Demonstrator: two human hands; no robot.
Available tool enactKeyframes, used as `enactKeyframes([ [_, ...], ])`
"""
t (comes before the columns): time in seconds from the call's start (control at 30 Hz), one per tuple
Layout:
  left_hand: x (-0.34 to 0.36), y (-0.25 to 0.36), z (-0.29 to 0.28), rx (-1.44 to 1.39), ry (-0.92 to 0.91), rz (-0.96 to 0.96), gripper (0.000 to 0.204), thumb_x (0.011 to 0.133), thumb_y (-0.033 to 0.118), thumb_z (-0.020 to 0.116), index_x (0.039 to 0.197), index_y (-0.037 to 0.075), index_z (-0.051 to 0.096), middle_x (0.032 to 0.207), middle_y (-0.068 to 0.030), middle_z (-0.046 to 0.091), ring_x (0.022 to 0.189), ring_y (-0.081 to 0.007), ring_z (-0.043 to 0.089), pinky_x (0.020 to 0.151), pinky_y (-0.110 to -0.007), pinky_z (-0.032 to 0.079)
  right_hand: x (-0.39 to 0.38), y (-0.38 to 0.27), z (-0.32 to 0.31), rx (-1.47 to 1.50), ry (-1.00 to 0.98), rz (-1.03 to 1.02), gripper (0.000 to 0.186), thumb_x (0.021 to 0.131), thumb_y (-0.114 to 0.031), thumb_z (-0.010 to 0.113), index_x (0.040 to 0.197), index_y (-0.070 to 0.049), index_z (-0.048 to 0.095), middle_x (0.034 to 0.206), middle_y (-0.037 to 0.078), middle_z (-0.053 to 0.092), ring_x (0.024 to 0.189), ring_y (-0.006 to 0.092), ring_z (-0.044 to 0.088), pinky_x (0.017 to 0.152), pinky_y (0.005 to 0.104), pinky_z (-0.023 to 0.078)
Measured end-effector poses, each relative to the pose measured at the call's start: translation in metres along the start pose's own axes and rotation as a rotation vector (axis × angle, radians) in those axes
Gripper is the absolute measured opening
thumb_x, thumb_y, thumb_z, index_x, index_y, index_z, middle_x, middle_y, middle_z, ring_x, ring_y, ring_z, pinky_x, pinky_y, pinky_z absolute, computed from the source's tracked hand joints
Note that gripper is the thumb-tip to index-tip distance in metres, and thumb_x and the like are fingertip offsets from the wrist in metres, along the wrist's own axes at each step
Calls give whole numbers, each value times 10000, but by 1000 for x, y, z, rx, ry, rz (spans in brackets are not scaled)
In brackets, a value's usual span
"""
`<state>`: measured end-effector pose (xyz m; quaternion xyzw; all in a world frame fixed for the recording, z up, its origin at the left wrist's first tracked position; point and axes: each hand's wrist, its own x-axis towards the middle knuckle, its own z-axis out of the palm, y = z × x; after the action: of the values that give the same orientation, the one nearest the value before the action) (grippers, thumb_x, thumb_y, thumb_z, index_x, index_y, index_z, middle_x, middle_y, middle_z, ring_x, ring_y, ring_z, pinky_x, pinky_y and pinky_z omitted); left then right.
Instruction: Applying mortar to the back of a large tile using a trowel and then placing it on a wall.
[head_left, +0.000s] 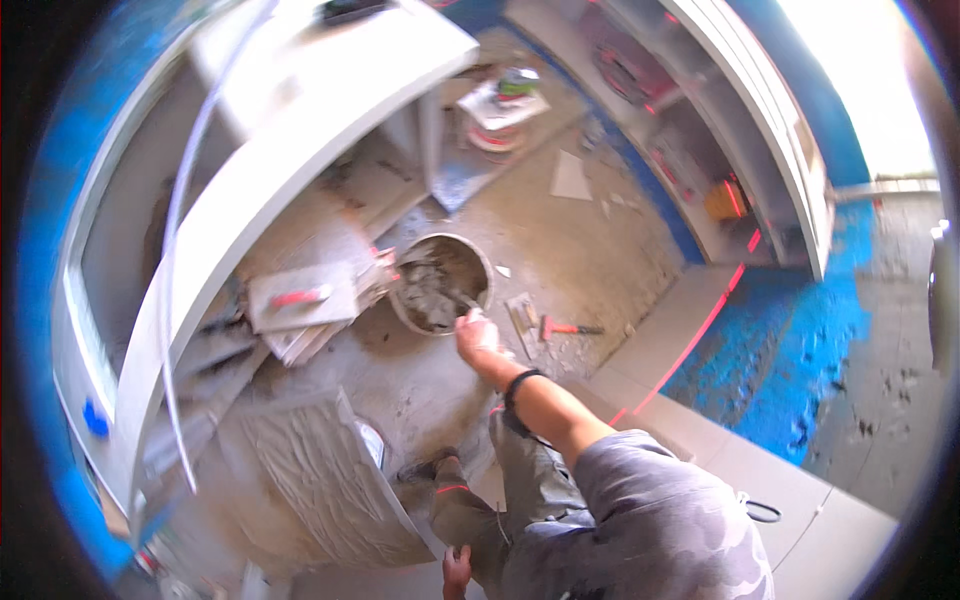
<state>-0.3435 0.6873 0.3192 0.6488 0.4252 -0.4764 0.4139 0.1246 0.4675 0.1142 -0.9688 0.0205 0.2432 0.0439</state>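
Note:
My right hand [478, 336] reaches forward over the near rim of a round bucket [405, 318] and is closed round a trowel [461, 299]. The trowel's front end is down in wet grey mortar [428, 292]; its blade shape cannot be made out. A dark band circles my right wrist. My left hand [456, 572] hangs low by my leg, fingers curled; whatever they hold, if anything, is hidden. Close to its left lies a large tile [320, 470] with ridged grey mortar spread over it.
A red-handled hammer [570, 328] and a flat, mortar-stained tool [524, 322] lie right of the bucket. Stacked tile pieces [305, 300] stand left, under a white curved panel [300, 150]. A red laser line crosses pale floor tiles [690, 425] beside open shelving [720, 140].

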Motion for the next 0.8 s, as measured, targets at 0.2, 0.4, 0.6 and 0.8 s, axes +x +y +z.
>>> enactKeyframes([
  [0.2,43,72,11,16,-19,161,220,934,230,619,1036,39,583,763,-17,575,698,-127,541,579,-288,452,0,55,82,128,-409,-575,241,763,-214,636,915,-59,738,921,178,713,843,350,705,716,475,564],
  [0.4,35,173,-25,125,-68,-49,515,966,277,598,1361,-23,461,1069,-77,599,867,-174,620,662,-309,501,-91,43,-30,749,-467,-357,189,759,-118,600,863,11,693,940,227,711,914,390,694,769,485,565],
  [0.6,47,245,-23,197,-35,130,210,935,165,600,985,-36,629,740,-96,669,573,-174,624,527,-300,511,-131,217,-31,594,-499,142,245,800,-151,619,976,-37,746,1053,156,726,970,316,710,792,436,580],
  [0.8,10,306,-11,472,27,171,145,848,71,724,806,-41,643,640,-84,656,493,-147,595,468,-292,483,-189,342,-33,576,-484,470,269,842,-133,576,1044,-47,731,1119,165,710,1038,324,691,860,448,563],
])
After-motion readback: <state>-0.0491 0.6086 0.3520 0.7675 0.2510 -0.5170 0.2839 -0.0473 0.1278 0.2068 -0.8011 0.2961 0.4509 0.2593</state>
